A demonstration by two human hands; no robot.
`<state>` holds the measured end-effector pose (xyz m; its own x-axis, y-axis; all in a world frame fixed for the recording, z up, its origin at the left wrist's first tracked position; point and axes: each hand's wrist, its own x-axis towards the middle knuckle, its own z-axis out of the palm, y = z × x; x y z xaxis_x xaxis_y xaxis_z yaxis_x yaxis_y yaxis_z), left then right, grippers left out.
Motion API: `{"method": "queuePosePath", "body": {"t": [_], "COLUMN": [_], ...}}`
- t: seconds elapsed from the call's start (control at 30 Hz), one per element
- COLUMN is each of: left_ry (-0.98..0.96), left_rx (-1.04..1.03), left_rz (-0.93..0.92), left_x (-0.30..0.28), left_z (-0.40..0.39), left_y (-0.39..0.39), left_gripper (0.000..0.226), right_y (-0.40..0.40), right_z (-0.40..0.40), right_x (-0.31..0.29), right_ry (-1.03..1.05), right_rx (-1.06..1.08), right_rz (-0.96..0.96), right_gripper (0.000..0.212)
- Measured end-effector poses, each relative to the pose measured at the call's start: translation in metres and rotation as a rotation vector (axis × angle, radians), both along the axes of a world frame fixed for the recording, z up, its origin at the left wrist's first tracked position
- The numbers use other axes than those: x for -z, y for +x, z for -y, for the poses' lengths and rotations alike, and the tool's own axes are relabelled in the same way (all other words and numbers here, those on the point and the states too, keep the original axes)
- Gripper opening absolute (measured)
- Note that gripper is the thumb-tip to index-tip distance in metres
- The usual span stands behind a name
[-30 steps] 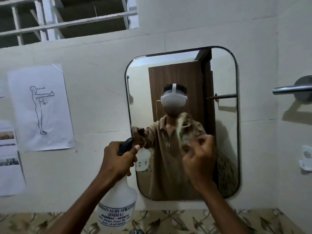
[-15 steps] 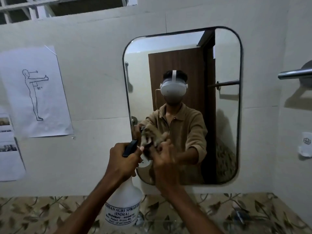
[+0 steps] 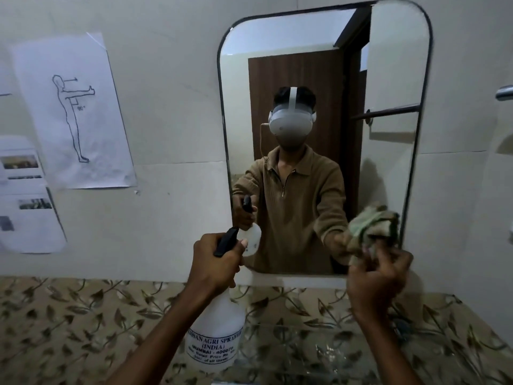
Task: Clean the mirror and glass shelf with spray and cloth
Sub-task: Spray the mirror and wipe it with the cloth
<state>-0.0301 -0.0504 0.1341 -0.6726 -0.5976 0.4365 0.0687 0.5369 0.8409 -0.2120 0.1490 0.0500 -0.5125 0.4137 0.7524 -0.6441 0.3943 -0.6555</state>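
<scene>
A tall mirror (image 3: 388, 65) with rounded corners hangs on the cream wall ahead. My left hand (image 3: 215, 263) grips the black trigger head of a white spray bottle (image 3: 215, 326), nozzle pointed at the mirror's lower left. My right hand (image 3: 377, 279) holds a bunched green and beige cloth (image 3: 372, 229) against the mirror's lower right corner. Below the mirror a glass shelf (image 3: 299, 354) juts out, hard to make out over the leaf-patterned tiles. The mirror reflects a person in a brown shirt with a headset.
Paper sheets are stuck to the wall at left, one with a line drawing of a figure (image 3: 73, 112). A metal towel bar (image 3: 503, 93) sticks in from the right edge. Leaf-patterned tiles (image 3: 69, 323) run below the cream wall.
My right hand has swept the cloth from the mirror's lower left across to its lower right corner. The view has tilted down and closer. My left hand still holds the bottle.
</scene>
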Motion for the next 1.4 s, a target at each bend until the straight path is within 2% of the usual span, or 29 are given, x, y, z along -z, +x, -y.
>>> {"method": "queuePosePath", "body": {"t": [0.1, 0.2, 0.27, 0.43, 0.5, 0.6, 0.67, 0.77, 0.87, 0.93, 0.97, 1.23, 1.4], "left_ry": [0.011, 0.045, 0.057, 0.053, 0.051, 0.041, 0.065, 0.1, 0.138, 0.13, 0.141, 0.276, 0.29], "left_rx": [0.006, 0.015, 0.02, 0.028, 0.031, 0.018, 0.002, -0.003, -0.028, -0.028, -0.027, -0.076, -0.112], "left_rz": [0.014, 0.023, 0.032, 0.049, 0.038, 0.032, 0.037, 0.037, 0.069, 0.11, 0.137, 0.28, 0.303], "left_x": [0.009, 0.018, 0.022, 0.03, 0.035, 0.041, 0.046, 0.057, 0.076, 0.083, 0.088, 0.158, 0.189], "left_z": [-0.005, -0.012, -0.016, -0.023, -0.021, -0.017, -0.01, 0.0, 0.013, 0.015, 0.016, 0.018, 0.025], "left_y": [0.0, -0.004, -0.007, -0.009, -0.007, -0.002, 0.003, 0.015, 0.035, 0.046, 0.052, 0.101, 0.126], "left_gripper": [0.029, 0.025, 0.023, 0.032, 0.032, 0.03, 0.031, 0.036, 0.035, 0.03, 0.027, 0.033, 0.06], "right_y": [-0.003, 0.015, 0.033, 0.064, 0.071, 0.078, 0.078, 0.085, 0.097, 0.1, 0.1, 0.141, 0.158], "right_z": [-0.003, 0.023, 0.047, 0.098, 0.108, 0.112, 0.112, 0.109, 0.107, 0.096, 0.092, 0.068, 0.075], "right_x": [0.002, 0.003, 0.01, 0.041, 0.046, 0.049, 0.049, 0.049, 0.05, 0.05, 0.051, 0.075, 0.1], "right_ry": [-0.183, -0.153, -0.027, 0.446, 0.554, 0.634, 0.593, 0.516, 0.225, -0.013, -0.069, -0.042, 0.012], "right_rx": [0.065, 0.015, -0.076, -0.399, -0.493, -0.503, -0.549, -0.609, -0.773, -0.884, -0.905, -1.007, -1.048], "right_rz": [0.118, 0.13, 0.086, -0.047, -0.103, -0.12, -0.058, 0.096, 0.35, 0.574, 0.63, 0.753, 0.817], "right_gripper": [0.044, 0.043, 0.035, 0.019, 0.009, 0.009, 0.012, 0.038, 0.055, 0.057, 0.058, 0.054, 0.049]}}
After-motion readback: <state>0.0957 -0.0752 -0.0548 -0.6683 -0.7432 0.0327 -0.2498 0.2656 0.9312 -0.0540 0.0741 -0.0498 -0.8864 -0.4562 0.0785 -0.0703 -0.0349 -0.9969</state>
